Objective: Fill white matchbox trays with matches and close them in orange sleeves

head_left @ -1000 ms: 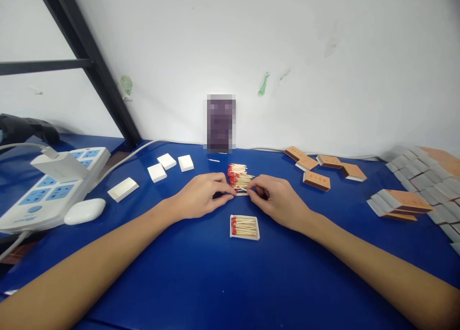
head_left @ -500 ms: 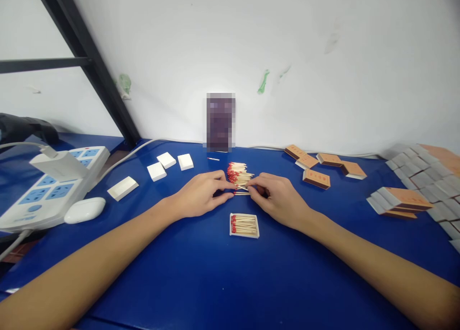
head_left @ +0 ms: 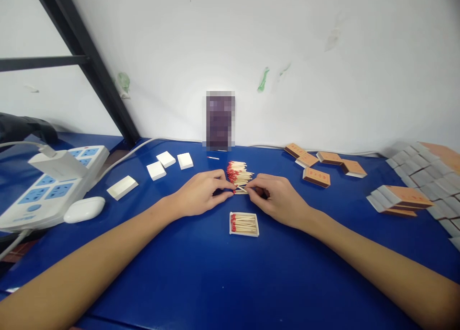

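Observation:
A heap of red-tipped matches [head_left: 237,172] lies on the blue table between my two hands. At its near edge, my left hand [head_left: 201,193] has thumb and forefinger closing at the red heads of a few matches [head_left: 240,191]. Opposite, my right hand [head_left: 278,196] pinches the plain ends of these matches, its other fingers curled under. One of them slants across the others. Just nearer to me sits an open white matchbox tray [head_left: 244,233], partly filled with matches whose heads point left.
Several white trays [head_left: 122,187] lie left, near a white earphone case [head_left: 85,209] and a power strip [head_left: 53,193]. Orange matchbox sleeves [head_left: 316,176] are at right, with stacked boxes [head_left: 406,197] beyond. A single match [head_left: 213,157] lies near a blurred upright device [head_left: 220,121].
Both hands stay almost in place. The few matches between my fingertips have shifted slightly and lie closer together; my right fingertips have edged a little left.

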`<state>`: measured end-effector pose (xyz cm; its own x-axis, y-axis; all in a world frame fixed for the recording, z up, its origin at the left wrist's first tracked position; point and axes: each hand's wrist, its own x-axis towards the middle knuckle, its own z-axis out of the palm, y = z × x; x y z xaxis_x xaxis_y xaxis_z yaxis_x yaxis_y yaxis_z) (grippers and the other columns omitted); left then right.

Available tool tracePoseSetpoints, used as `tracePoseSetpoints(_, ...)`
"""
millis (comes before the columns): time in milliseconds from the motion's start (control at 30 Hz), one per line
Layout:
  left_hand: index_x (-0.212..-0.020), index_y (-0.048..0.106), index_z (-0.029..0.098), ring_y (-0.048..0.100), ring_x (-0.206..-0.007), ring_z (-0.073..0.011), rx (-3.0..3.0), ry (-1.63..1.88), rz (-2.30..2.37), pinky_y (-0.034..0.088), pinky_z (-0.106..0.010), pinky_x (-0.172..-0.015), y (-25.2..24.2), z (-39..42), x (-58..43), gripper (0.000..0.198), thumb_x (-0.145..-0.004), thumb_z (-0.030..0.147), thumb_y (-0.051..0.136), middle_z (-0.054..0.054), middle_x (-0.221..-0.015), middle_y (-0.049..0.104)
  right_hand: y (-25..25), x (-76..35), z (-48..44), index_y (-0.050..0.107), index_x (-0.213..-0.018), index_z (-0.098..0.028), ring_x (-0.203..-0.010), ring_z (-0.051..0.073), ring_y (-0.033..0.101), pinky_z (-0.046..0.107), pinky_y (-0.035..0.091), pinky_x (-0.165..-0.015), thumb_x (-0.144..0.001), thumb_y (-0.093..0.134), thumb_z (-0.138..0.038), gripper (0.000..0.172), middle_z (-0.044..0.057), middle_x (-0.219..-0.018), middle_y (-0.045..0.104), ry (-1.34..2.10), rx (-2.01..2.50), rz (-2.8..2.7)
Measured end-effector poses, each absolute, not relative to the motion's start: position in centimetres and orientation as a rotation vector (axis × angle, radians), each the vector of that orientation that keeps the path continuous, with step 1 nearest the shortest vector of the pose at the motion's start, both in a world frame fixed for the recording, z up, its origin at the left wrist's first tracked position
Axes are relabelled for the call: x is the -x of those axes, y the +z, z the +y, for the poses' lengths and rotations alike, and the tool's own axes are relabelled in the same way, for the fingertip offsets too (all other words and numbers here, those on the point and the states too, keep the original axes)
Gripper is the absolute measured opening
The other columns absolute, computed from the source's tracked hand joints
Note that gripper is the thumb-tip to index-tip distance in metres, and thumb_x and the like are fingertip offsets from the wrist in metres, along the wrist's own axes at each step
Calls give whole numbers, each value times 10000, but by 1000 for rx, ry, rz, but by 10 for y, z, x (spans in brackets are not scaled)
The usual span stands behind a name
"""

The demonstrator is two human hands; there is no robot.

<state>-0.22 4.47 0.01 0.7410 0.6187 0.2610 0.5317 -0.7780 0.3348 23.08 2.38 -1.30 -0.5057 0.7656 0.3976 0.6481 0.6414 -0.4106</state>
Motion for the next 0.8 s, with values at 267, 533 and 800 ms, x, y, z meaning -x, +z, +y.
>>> tracePoseSetpoints(267,-1052,724,229,547,-706,-112,-2535,548,1023,432,-250,-660,3,43,-3,209,-901,314,607,-13,-874,622,-14,-231,24,638,-787,-193,-576,111,463,258,354,-568,-867,539,-216,129,-18,-642,540,281,1111,-2303)
tracePoseSetpoints(533,-958,751,242,543,-679,-115,-2438,615,1172,406,-249,-616,2,34,-14,161,-863,325,651,-2,-807,642,-14,-230,25,602,-750,-195,-570,106,454,249,349,-557,-838,550,-187,103,-25,-641,533,327,1140,-2288)
tracePoseSetpoints(800,-913,758,229,535,-652,-110,-2421,668,1158,395,-243,-587,1,34,-14,146,-858,307,647,-7,-785,645,-15,-230,24,615,-762,-197,-555,104,453,249,346,-550,-833,557,-202,92,-30,-628,537,322,1146,-2294)
